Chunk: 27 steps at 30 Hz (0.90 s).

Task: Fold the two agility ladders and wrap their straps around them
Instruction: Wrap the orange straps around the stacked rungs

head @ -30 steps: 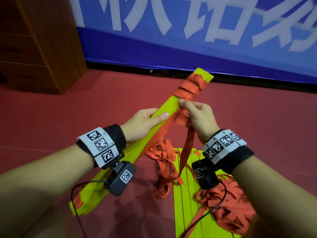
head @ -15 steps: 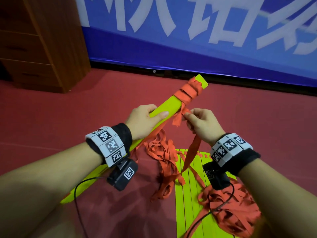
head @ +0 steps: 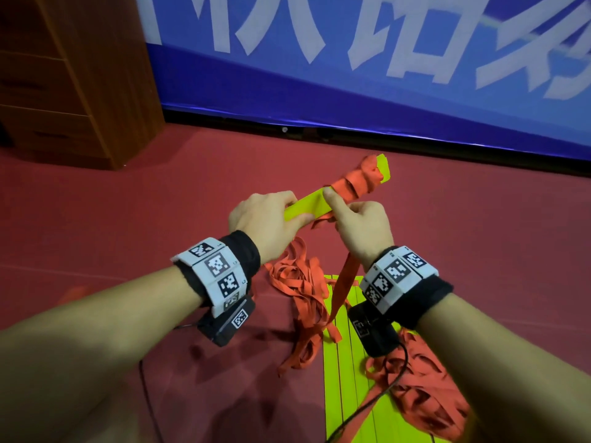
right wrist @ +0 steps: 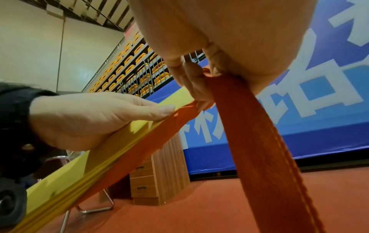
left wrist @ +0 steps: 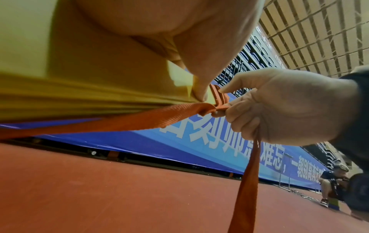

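Observation:
A folded stack of yellow-green ladder rungs [head: 308, 204] is held up off the floor, its far end wound with orange strap [head: 358, 182]. My left hand [head: 268, 223] grips the stack round its middle, thumb along the side edge. My right hand [head: 358, 228] pinches the orange strap [right wrist: 245, 134] against the stack right next to the wound part; the strap [left wrist: 247, 181] hangs down from that fist. The second ladder [head: 348, 372] lies flat on the floor below my wrists, its rungs side by side with loose orange straps [head: 428, 394] heaped on it.
A tangle of orange strap [head: 300, 302] trails over the red floor [head: 160, 219] under my hands. A wooden drawer cabinet [head: 73, 78] stands at the back left. A blue banner [head: 383, 75] runs along the back. A person [left wrist: 332, 182] sits far off by the banner.
The held stack has swung lower and flatter. My right hand has come back up to the stack with the strap, thumb on top beside the wound part. The view has tilted.

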{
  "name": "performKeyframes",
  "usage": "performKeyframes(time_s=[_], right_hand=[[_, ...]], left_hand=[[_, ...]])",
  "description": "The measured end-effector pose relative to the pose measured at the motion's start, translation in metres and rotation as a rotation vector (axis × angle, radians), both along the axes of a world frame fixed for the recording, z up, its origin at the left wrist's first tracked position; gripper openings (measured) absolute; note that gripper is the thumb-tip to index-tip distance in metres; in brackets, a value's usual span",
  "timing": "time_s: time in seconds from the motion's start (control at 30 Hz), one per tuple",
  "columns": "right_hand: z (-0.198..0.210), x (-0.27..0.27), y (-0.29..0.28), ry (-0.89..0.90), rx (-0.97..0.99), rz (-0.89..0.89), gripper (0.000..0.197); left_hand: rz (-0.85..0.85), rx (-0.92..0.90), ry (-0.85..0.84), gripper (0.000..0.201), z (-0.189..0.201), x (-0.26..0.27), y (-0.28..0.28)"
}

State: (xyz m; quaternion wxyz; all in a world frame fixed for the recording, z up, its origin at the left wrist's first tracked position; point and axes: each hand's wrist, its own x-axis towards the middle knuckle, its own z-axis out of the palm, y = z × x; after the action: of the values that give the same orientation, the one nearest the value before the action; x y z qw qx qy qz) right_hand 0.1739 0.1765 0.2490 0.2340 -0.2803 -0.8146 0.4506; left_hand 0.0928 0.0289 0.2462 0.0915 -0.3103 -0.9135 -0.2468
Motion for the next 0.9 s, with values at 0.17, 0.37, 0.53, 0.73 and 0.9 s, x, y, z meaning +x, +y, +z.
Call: performKeyframes(time_s=[0.17,0.37,0.53,0.73,0.9], right_hand=[[0.007,-0.005,0.002,0.049,-0.122,-0.110,0.071],[0.002,-0.004,0.007,0.142,-0.110,-0.052,0.079],[0.004,-0.001,0.011,0.216,-0.179,-0.015,0.057],[0.004,-0.001,0.017,0.290,-0.249,0.087,0.053],[0.001,0.003,0.020,0.298,-0.278,0.211,0.042]], left_hand=[[-0.053,-0.056,0.175,0.035,0.000,0.012,0.003],[-0.117,-0.035,0.137,0.039,0.000,0.011,-0.001],[-0.231,0.180,-0.297,0.039,-0.001,0.002,-0.005],[-0.361,0.516,-1.104,0.037,0.001,0.005,-0.004],[-0.422,0.536,-1.160,0.046,-0.007,0.004,-0.006]])
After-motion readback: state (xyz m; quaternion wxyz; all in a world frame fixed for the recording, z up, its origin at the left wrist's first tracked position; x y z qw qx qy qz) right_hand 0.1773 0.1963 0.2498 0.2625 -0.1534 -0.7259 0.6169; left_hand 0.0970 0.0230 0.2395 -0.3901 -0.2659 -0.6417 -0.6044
